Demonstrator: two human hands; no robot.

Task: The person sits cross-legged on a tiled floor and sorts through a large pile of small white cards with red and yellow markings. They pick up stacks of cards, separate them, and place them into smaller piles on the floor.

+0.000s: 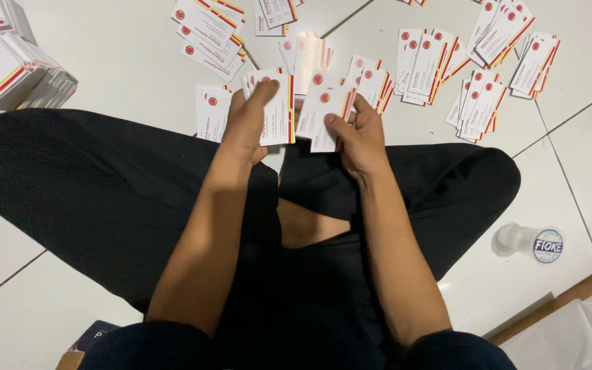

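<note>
Both hands raised side by side above crossed legs, forearms bare.

The left hand (249, 123) is seen from its back, fingers curled forward and thumb stretched up, its grip closed. The right hand (359, 137) sits just beside it, slightly lower, thumb pressed inward against bent fingers in a pinching grip. Both forearms run up from dark sleeves at the lower edge, converging toward the wrists. The legs are folded, knees wide apart.

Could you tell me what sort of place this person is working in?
Probably an indoor room, perhaps a home or small print shop: the person sits cross-legged on a white tiled floor, with small piles of cards spread across it. The left hand and right hand each hold cards.
</note>
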